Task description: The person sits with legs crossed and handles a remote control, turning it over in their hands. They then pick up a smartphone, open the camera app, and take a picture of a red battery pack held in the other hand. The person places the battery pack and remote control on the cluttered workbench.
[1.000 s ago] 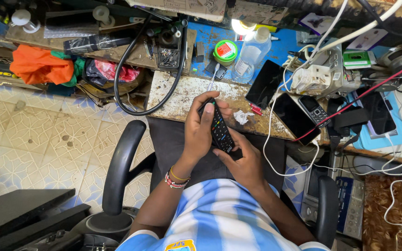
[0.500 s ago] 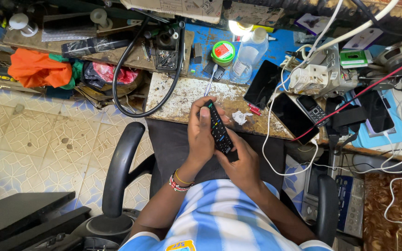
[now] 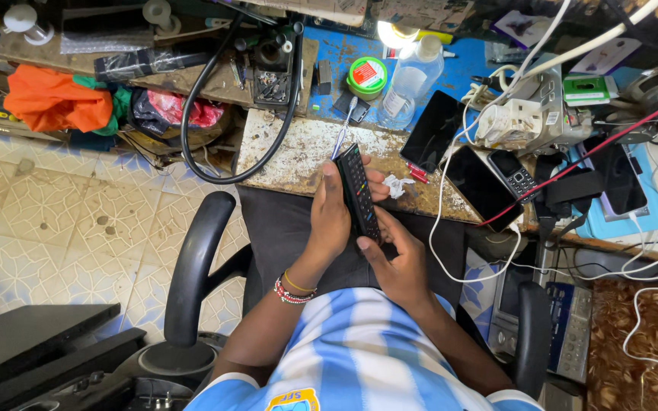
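Observation:
A long black remote control (image 3: pixel 358 192) is held over my lap, just in front of the worn workbench (image 3: pixel 291 152). My left hand (image 3: pixel 333 217) wraps around its left side, with the thumb on the top end. My right hand (image 3: pixel 394 255) grips its lower end from the right, fingers on the button face. A beaded bracelet is on my left wrist. I sit on a black office chair (image 3: pixel 199 266) in a blue and white striped shirt.
On the bench lie a toothbrush (image 3: pixel 343 125), a green round tin (image 3: pixel 367 74), a clear bottle (image 3: pixel 409 84), two dark phones (image 3: pixel 458 160), a small keypad phone (image 3: pixel 515 175), tangled white cables and a lit lamp. Orange cloth (image 3: pixel 51 99) lies on the left shelf. Tiled floor is on the left.
The remote has tilted slightly and sits a little lower in both hands; my right hand has slid further down its lower end. The view has shifted slightly.

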